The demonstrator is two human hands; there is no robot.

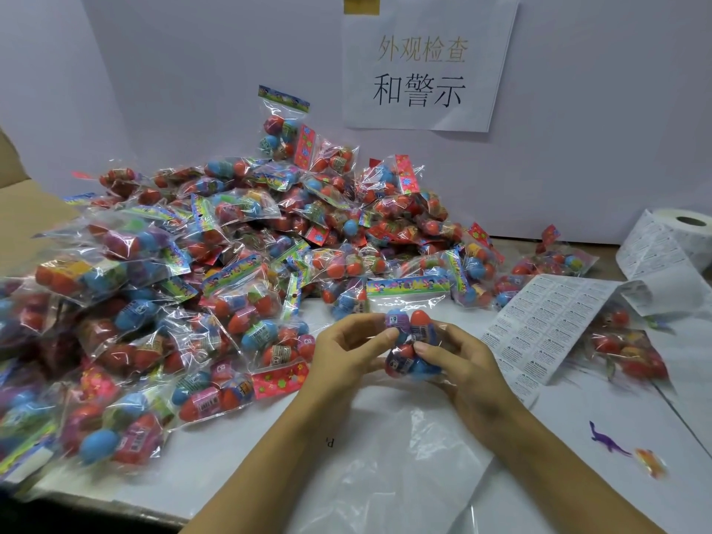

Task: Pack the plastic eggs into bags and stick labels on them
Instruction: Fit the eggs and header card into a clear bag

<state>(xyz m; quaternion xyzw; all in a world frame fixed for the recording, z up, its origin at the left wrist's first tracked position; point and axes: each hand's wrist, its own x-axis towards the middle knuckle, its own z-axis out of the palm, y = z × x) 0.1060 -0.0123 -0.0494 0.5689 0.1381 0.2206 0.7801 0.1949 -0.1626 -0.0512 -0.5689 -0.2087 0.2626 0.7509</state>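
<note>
Both my hands hold one clear bag of plastic eggs [413, 343] above the white table [269, 449], near the middle of the view. My left hand [346, 350] pinches its left side with thumb and fingers. My right hand [458, 364] grips its right side, fingers curled over the eggs. The bag holds purple, red and blue eggs and has a colourful header card at the top. A strip of white warning labels [539, 333] lies just right of my hands, running from a label roll [670, 244] at the far right.
A big heap of packed egg bags [215, 264] covers the left and back of the table. More bags [624, 352] lie under the label strip at right. A purple toy dinosaur [608, 441] and an orange toy [651, 462] sit front right. Empty clear plastic [385, 475] lies under my wrists.
</note>
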